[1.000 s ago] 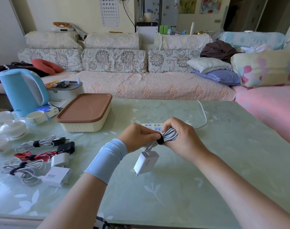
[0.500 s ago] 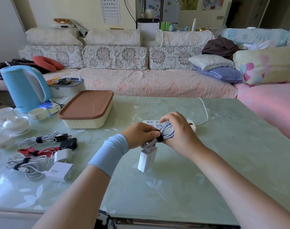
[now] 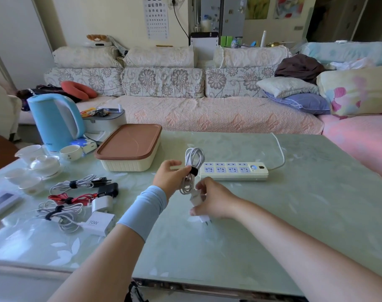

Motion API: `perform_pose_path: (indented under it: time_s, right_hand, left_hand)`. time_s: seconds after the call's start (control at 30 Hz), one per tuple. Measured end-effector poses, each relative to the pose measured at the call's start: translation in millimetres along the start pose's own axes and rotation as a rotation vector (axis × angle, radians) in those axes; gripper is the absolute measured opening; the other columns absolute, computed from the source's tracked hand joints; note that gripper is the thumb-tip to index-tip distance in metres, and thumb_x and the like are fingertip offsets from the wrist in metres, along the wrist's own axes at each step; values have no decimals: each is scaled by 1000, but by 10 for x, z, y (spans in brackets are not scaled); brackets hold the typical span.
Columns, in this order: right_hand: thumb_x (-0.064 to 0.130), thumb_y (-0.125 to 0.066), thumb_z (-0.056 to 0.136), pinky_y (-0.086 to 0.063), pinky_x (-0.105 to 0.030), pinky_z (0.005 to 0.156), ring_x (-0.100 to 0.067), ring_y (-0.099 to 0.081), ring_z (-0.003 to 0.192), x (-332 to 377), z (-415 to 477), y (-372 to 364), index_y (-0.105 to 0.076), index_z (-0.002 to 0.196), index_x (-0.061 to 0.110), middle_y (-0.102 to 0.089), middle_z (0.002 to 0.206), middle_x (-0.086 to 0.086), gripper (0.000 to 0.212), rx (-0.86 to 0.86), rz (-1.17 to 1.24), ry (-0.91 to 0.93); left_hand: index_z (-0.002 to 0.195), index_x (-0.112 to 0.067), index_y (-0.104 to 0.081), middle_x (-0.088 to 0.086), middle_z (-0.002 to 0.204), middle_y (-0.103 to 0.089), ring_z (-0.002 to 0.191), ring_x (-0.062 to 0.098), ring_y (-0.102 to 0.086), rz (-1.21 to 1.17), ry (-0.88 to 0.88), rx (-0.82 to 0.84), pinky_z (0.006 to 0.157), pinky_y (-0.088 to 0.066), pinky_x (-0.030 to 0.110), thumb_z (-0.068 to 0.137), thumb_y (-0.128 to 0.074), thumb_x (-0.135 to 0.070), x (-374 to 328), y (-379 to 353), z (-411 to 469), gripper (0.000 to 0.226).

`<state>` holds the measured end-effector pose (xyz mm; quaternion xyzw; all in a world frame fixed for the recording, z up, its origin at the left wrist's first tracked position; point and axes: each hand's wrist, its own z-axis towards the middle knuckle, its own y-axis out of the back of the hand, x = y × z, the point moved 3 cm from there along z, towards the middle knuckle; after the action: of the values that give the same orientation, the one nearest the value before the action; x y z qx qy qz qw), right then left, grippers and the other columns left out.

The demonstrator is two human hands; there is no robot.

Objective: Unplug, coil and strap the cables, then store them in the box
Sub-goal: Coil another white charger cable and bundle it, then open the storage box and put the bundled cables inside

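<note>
A coiled white cable bound by a black strap stands upright above the table's middle. My left hand pinches it at the strap. Below, my right hand grips the white charger plug hanging from that cable. The cream box with its brown lid on sits behind and to the left. A white power strip with nothing plugged in lies just right of the coil. Three strapped cables with chargers lie at the left.
A blue kettle, white cups and a teapot crowd the table's far left. The power strip's cord runs off the back edge. A sofa with cushions stands behind the green glass table.
My right hand let go of the coil and dropped to grip the charger plug. My left hand now holds the strapped coil upright, and the whole power strip shows.
</note>
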<state>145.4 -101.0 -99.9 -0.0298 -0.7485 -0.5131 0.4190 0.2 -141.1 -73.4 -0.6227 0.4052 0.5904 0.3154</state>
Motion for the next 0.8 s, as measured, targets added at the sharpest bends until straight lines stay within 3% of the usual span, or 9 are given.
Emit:
perform_pose_path:
  time_s: [0.07,0.17,0.27,0.37,0.53,0.63,0.7,0.8]
  right_hand:
    - [37,-88,64,-46,-28,78,-15,-57,99,83,64,-60,-44,126,23,-54,107,8,78,0,-129,52]
    - [47,-87,63,-45,-29,90,-18,-54,114,206,120,-212,-49,131,28,-55,124,4,80,30,-285,129]
    - [56,-81,67,-39,-32,104,-23,-47,127,357,180,-421,-49,139,34,-53,134,-1,81,69,-422,219]
    - [60,-75,71,-36,-33,107,-25,-43,130,477,268,-581,-44,143,39,-52,135,-3,80,64,-507,266]
    - [57,-69,80,-27,-34,113,-24,-31,141,604,344,-650,-32,150,33,-41,151,-1,84,119,-515,272]
    - [55,-62,85,-27,-39,116,-23,-30,143,733,444,-655,-33,150,30,-36,153,-1,76,112,-427,276]
    - [46,-59,88,-28,-40,116,-22,-30,143,853,572,-640,-37,149,26,-35,153,-1,67,37,-354,290]
    - [31,-54,92,-34,-39,111,-25,-37,137,1097,838,-634,-37,148,19,-36,151,-1,60,-71,-401,343]
  left_hand:
    - [121,-24,-44,9,94,-69,74,20,-64,133,-29,-7,80,-55,35,78,-74,-23,30,274,-9,52]
    - [130,-34,-35,9,96,-64,70,21,-60,234,-50,92,65,-48,23,82,-62,-19,84,683,-89,57]
    - [125,-37,-47,7,101,-70,83,23,-68,352,-12,156,73,-48,28,75,-69,-43,202,1036,-153,54]
    - [107,-35,-61,-1,102,-68,91,16,-64,692,-78,3,85,-52,33,74,-74,-52,313,1344,-105,39]
    - [119,-43,-60,-10,139,-46,131,20,-34,1205,-139,-66,111,-26,40,77,-65,-61,331,1629,-26,46]
    - [121,-40,-60,-3,135,-52,123,22,-45,1110,-116,-40,107,-35,38,82,-60,-57,369,1718,103,43]
    - [123,-33,-60,0,133,-55,117,23,-51,993,-192,-107,103,-41,37,86,-59,-51,346,1730,233,42]
    - [135,-24,-50,4,141,-47,129,26,-38,981,-363,-273,109,-33,38,90,-58,-41,232,1727,458,49]
